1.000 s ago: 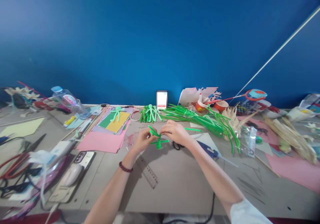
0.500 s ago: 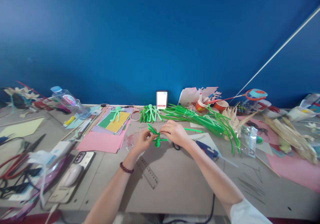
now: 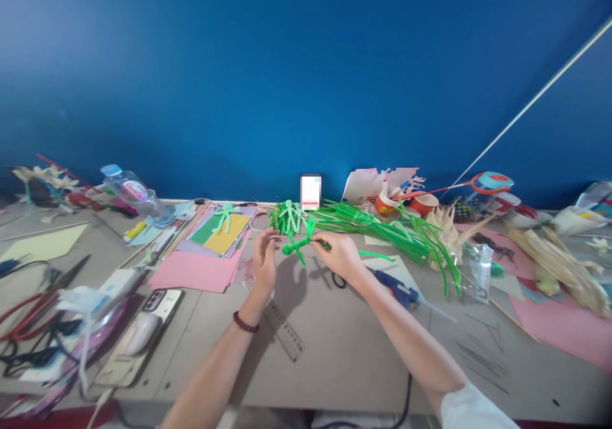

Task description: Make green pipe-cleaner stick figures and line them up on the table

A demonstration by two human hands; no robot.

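Observation:
A green pipe-cleaner figure (image 3: 299,245) with a round head and crossing limbs is held above the table. My right hand (image 3: 337,254) pinches its leg end between thumb and fingers, so its head points left. Just left of the head, my left hand (image 3: 266,260) is raised with fingers apart, holding nothing; a beaded bracelet circles that wrist. Behind the held figure stand several finished-looking pipe-cleaner figures (image 3: 289,217). Another pale green figure (image 3: 223,217) lies on coloured sheets to the left. A single loose green pipe cleaner (image 3: 377,255) lies right of my right hand.
A bundle of green pipe cleaners (image 3: 382,228) lies at the back right, near a blue glue gun (image 3: 396,287). A clear ruler (image 3: 284,330) is below my hands. Pink paper (image 3: 194,271), a phone (image 3: 138,340) with a white mouse, and scissors (image 3: 43,305) are leftward.
The figure has turned from upright to lying sideways, head now leftward. My left hand has let go of it and moved slightly left; my right hand keeps hold.

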